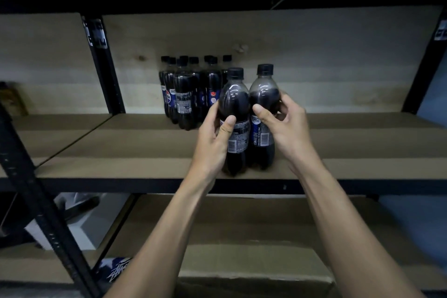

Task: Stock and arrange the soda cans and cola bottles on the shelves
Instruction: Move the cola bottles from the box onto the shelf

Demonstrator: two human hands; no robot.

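Left hand grips one cola bottle, right hand grips adjacent cola bottle, both upright on shelf.

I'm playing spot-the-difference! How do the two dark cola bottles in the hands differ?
The left dark plastic cola bottle shows a grey barcode label; the right bottle shows blue. The left hand grips its bottle's label, the right hand grips above the label. Both upright, black-capped.

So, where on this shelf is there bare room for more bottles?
Bare shelf board lies right of the two held bottles, up to the right post, and left of the bottle cluster, toward the left post. It is crowded between cluster and held bottles.
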